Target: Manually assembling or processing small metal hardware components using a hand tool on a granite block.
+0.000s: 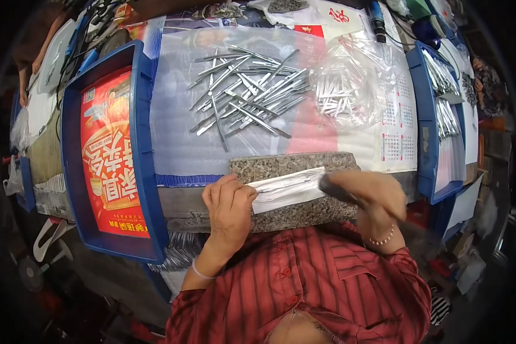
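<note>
A speckled grey-brown stone block (295,164) lies in front of me at the table's near edge. Across its top runs a white strip (286,188) that looks like folded paper or film, with thin dark lines along it. The fingers of my left hand (228,205) are closed, pinching the strip's left end against the stone. My right hand (375,195), smeared by motion, is over the block's right side. Its fingers seem curled round a dark rounded object (339,189) at the strip's right end; what this is I cannot make out.
Beyond the block, slim metal tweezer-like pieces (249,92) lie heaped on translucent sheeting. A clear plastic bag (347,86) holds small metal parts. Blue trays stand left (146,143) and right (427,143), the right one with metal pieces. Another person's arm (34,54) shows far left.
</note>
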`<action>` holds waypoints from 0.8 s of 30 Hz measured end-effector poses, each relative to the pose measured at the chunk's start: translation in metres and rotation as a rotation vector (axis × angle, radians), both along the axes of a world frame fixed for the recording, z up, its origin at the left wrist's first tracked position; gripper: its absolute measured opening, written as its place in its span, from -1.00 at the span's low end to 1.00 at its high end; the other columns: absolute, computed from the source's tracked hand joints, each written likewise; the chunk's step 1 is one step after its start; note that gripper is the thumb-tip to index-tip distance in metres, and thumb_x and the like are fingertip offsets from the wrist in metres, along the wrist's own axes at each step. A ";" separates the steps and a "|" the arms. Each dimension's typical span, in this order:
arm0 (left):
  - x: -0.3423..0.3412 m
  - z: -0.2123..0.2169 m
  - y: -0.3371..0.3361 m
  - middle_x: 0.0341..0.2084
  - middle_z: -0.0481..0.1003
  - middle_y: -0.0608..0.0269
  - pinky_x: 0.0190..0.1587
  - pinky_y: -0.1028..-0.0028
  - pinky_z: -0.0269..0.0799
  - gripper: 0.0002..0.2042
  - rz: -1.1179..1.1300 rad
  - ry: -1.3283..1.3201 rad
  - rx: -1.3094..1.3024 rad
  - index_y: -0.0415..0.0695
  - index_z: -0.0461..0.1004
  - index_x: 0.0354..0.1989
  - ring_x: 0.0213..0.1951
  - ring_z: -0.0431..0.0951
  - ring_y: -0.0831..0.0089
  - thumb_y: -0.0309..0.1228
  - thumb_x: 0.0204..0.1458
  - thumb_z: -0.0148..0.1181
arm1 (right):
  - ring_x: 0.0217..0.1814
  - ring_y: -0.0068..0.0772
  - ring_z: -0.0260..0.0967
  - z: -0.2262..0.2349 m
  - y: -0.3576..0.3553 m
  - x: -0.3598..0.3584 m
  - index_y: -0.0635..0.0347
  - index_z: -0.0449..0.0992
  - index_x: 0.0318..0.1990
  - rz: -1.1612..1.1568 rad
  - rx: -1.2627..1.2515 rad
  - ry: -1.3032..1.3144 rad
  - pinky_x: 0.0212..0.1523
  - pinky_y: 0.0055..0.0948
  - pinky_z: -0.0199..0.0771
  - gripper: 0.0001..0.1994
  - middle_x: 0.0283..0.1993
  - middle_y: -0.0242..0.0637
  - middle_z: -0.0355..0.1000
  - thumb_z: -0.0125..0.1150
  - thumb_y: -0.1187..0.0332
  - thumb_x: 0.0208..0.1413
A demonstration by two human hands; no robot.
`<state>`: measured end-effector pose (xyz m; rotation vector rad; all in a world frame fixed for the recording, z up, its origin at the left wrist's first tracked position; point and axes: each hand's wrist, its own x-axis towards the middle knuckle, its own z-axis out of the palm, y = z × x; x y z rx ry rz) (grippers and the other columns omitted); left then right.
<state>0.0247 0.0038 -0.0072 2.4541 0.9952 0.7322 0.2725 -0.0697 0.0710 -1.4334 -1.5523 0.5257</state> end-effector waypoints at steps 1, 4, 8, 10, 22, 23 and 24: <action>-0.001 -0.001 0.000 -0.29 0.40 0.14 0.03 0.17 0.21 -0.82 0.000 0.005 0.009 -0.14 0.45 -0.30 -0.04 0.44 0.10 -0.56 -0.09 0.27 | -0.46 -0.18 0.53 0.016 -0.017 0.007 0.17 0.59 -0.12 0.045 -0.159 -0.262 -0.43 -0.40 0.52 -0.74 -0.28 -0.19 0.57 0.27 0.37 -0.01; -0.001 -0.001 -0.003 -0.29 0.40 0.13 0.03 0.17 0.21 -0.82 -0.003 -0.013 0.001 -0.14 0.45 -0.30 -0.04 0.44 0.10 -0.56 -0.10 0.27 | -0.56 -0.13 0.41 -0.010 0.017 -0.017 0.13 0.49 -0.30 0.147 -0.151 -0.310 -0.56 -0.32 0.39 -0.83 -0.49 -0.26 0.45 0.32 0.30 0.03; 0.001 0.000 0.003 -0.26 0.40 0.13 0.04 0.17 0.21 -0.80 -0.016 -0.004 -0.003 -0.14 0.43 -0.28 -0.04 0.44 0.09 -0.57 -0.11 0.25 | -0.53 -0.09 0.43 -0.031 0.016 -0.006 0.18 0.47 -0.34 0.096 -0.217 -0.102 -0.52 -0.30 0.41 -0.84 -0.48 -0.20 0.44 0.23 0.30 0.17; 0.000 -0.001 0.003 -0.26 0.41 0.17 0.04 0.18 0.20 -0.78 -0.007 -0.010 -0.006 -0.12 0.44 -0.27 -0.04 0.45 0.13 -0.57 -0.13 0.26 | -0.45 -0.16 0.52 -0.029 0.013 -0.002 0.25 0.54 -0.27 0.051 -0.222 0.003 -0.44 -0.39 0.49 -0.75 -0.38 -0.13 0.52 0.16 0.22 0.24; -0.002 0.000 0.002 -0.25 0.41 0.20 0.04 0.18 0.18 -0.78 0.005 -0.019 0.003 -0.10 0.45 -0.26 -0.03 0.45 0.18 -0.55 -0.13 0.22 | -0.30 -0.14 0.57 -0.002 0.011 -0.008 0.36 0.53 -0.21 -0.013 -0.152 0.118 -0.30 -0.38 0.53 -0.50 -0.24 -0.05 0.56 -0.10 0.02 0.36; -0.002 0.000 0.001 -0.25 0.41 0.20 0.04 0.18 0.18 -0.78 0.005 -0.033 0.002 -0.10 0.45 -0.26 -0.03 0.46 0.19 -0.55 -0.13 0.22 | -0.30 -0.14 0.57 -0.002 0.012 -0.010 0.36 0.53 -0.21 -0.007 -0.152 0.119 -0.30 -0.38 0.53 -0.50 -0.24 -0.05 0.56 -0.10 0.02 0.36; -0.001 -0.001 0.001 -0.25 0.42 0.21 0.04 0.18 0.18 -0.79 0.013 -0.041 0.001 -0.10 0.45 -0.27 -0.03 0.46 0.19 -0.55 -0.13 0.21 | -0.30 -0.13 0.57 -0.001 0.015 -0.012 0.37 0.53 -0.21 0.012 -0.154 0.110 -0.30 -0.37 0.53 -0.50 -0.24 -0.05 0.56 -0.10 0.02 0.36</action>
